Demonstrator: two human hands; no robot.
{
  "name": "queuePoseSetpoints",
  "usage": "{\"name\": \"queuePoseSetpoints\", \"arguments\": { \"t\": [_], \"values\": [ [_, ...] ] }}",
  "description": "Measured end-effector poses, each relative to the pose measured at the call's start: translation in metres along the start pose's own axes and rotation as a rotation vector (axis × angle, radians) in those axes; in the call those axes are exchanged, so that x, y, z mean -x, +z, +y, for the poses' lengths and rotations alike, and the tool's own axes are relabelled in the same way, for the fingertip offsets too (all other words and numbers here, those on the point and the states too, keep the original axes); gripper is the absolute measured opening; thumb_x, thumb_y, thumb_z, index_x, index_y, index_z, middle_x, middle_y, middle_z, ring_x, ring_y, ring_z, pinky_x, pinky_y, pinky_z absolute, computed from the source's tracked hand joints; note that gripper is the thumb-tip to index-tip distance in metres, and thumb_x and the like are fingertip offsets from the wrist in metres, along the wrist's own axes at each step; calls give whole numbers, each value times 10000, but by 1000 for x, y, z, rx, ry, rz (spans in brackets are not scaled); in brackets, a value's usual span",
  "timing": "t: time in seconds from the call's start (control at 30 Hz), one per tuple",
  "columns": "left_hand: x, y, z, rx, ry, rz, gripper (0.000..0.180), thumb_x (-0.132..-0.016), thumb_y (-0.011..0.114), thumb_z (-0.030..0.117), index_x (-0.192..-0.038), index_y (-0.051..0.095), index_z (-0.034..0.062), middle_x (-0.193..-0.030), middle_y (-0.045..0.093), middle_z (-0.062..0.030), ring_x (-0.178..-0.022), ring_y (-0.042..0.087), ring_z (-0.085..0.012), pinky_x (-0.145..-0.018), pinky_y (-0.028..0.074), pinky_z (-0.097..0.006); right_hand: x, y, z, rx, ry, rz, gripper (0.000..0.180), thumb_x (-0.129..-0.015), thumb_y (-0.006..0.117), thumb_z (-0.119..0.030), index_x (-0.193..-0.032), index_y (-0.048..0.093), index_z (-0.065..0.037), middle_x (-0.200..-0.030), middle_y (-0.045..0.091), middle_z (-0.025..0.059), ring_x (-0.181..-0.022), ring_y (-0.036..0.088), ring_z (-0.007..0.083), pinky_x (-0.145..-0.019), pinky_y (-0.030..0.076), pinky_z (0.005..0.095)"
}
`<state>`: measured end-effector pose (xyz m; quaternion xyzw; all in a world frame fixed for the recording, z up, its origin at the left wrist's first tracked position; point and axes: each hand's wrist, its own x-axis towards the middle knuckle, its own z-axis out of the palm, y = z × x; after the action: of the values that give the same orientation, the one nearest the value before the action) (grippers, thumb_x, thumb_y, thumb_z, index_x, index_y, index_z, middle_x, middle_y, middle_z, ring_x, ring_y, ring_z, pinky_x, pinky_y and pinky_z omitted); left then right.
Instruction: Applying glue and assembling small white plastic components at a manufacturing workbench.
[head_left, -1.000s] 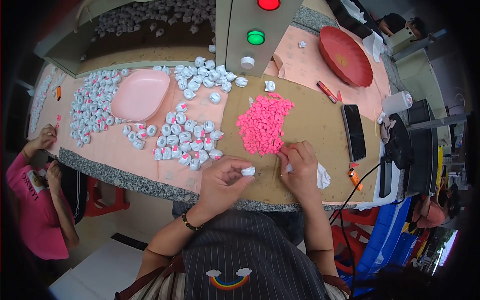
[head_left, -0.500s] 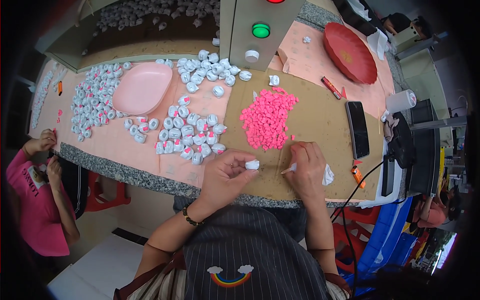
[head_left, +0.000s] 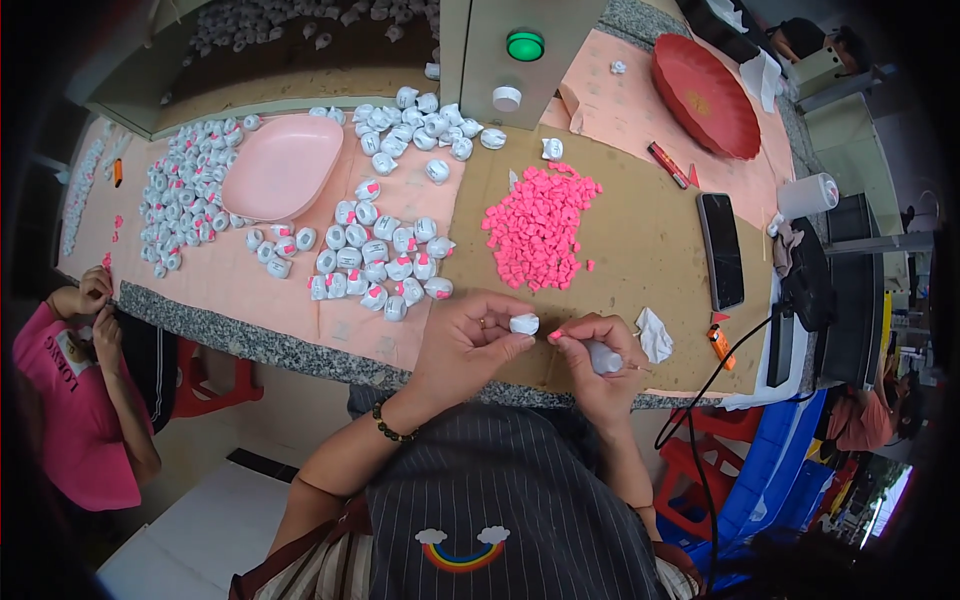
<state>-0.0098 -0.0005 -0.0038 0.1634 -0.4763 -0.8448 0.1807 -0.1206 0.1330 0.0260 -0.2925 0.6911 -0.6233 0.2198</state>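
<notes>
Over the brown board, my left hand (head_left: pixel 470 340) pinches a small round white piece (head_left: pixel 524 323) between thumb and fingers. Close to its right, my right hand (head_left: pixel 600 365) grips a tiny pink piece (head_left: pixel 555 336) at its fingertips. The same hand keeps a small whitish bottle (head_left: pixel 604 357) with a thin tip tucked in its palm. A gap shows between the pink and white pieces. Beyond both hands lies a heap of pink pieces (head_left: pixel 538 225). Several white round pieces (head_left: pixel 376 252), some with pink bits on them, stand in rows to the left.
A pink tray (head_left: pixel 283 165) sits among more white pieces. Crumpled white tissue (head_left: pixel 654 335), an orange lighter (head_left: pixel 720 346), a black phone (head_left: pixel 721 250) and a red marker (head_left: pixel 668 165) lie right. A red dish (head_left: pixel 706 97) and a box with a green light (head_left: pixel 525 44) stand behind. A co-worker (head_left: pixel 80 390) works left.
My right hand has turned from the near edge of the pink heap toward my left hand, now with a pink piece at its fingertips. The left hand has shifted slightly right with the white piece.
</notes>
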Motion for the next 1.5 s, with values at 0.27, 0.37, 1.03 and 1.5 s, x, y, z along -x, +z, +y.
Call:
{"name": "queuePoseSetpoints", "arguments": {
  "t": [0.27, 0.37, 1.03, 1.5],
  "values": [
    [2, 3, -1, -21, 38, 16, 250, -835, 608, -85, -1075, 562, -32, -967, 625, -76, -884, 615, -98, -776, 516, -216, -1, 1, -3, 279, -333, -46, 115, -772, 643, 95, -805, 560, 23, -771, 639, 132, -683, 600, 175, -614, 468, 260],
    [1, 2, -2, -28, 55, 9, 256, -830, 606, -93, -1076, 562, -38, -1014, 607, -84, -902, 612, -103, -781, 517, -217, -2, 2, -3, 287, -345, -49, 113, -771, 645, 92, -806, 564, 22, -766, 639, 131, -671, 597, 174, -602, 465, 259],
    [6, 3, -4, -129, 124, -41, 228, -817, 615, -98, -1043, 609, -67, -1097, 556, -101, -912, 619, -132, -776, 533, -227, 5, 9, 0, 136, -170, -27, 98, -779, 634, 88, -828, 604, 8, -748, 610, 78, -647, 559, 105, -564, 422, 217],
    [6, 0, 5, -167, -57, -40, 274, -820, 640, -45, -1083, 571, -15, -1031, 614, -76, -934, 595, -86, -778, 507, -224, -1, 2, 1, 255, -219, 85, 172, -779, 606, 114, -940, 619, 55, -809, 598, 111, -752, 567, 148, -666, 451, 228]
  ]
}}
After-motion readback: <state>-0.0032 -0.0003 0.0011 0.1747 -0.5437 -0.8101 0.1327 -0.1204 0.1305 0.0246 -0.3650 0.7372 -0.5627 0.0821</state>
